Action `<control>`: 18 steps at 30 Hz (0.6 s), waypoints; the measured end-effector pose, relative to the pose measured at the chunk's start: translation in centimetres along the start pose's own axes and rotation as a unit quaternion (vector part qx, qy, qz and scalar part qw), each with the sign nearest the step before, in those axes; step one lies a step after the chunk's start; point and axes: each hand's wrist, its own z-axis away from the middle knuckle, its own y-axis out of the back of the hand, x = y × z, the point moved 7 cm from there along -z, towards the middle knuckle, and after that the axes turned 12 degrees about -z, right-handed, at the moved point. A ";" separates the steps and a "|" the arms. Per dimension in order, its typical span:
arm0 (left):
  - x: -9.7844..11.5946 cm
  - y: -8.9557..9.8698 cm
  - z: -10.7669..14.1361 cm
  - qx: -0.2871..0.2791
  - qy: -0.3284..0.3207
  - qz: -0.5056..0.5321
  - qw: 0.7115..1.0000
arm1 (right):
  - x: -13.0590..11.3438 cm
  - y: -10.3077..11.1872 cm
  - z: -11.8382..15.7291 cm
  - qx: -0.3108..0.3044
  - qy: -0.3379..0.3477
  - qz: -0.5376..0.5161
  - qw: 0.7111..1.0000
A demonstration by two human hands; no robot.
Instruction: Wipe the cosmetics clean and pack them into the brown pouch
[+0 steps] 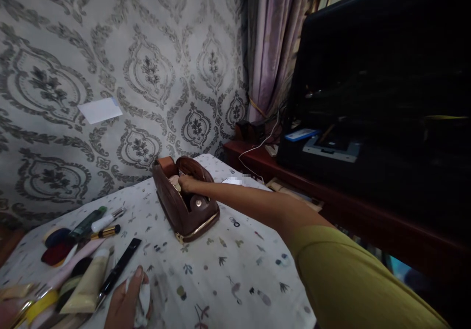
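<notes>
Left fingers [136,281] grip a crumpled white wad [144,298] nearer than the smooth brown bag [176,206]; right fingers [184,182], inside it, unclear.

Person at a patterned table [228,270]: right hand [187,183] inside the open brown bag [187,206] at centre; left hand [128,302], seven o'clock, gripping a white cloth [143,297]; cosmetics [86,280] at eight o'clock.

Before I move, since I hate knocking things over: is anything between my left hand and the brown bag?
Nothing visible stands between your left hand and the brown bag, only patterned tablecloth. The slim black item lies just left of that path.
</notes>
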 end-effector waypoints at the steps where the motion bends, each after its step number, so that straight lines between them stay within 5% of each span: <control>1: 0.0 0.0 0.0 -0.002 0.002 0.002 1.000 | 0.2 -0.2 0.0 -0.009 -0.004 0.004 1.000; 9: 0.7 0.0 0.7 0.018 0.005 -0.019 1.000 | -1.5 0.8 1.3 -0.036 -0.008 0.006 0.999; 13: 0.6 -0.1 0.4 -0.002 0.009 -0.008 1.000 | -4.0 5.0 2.9 0.023 0.021 -0.016 0.999; 18: 1.3 0.0 1.1 -0.003 0.000 0.016 1.000 | -5.4 12.1 7.0 0.171 0.085 -0.078 0.979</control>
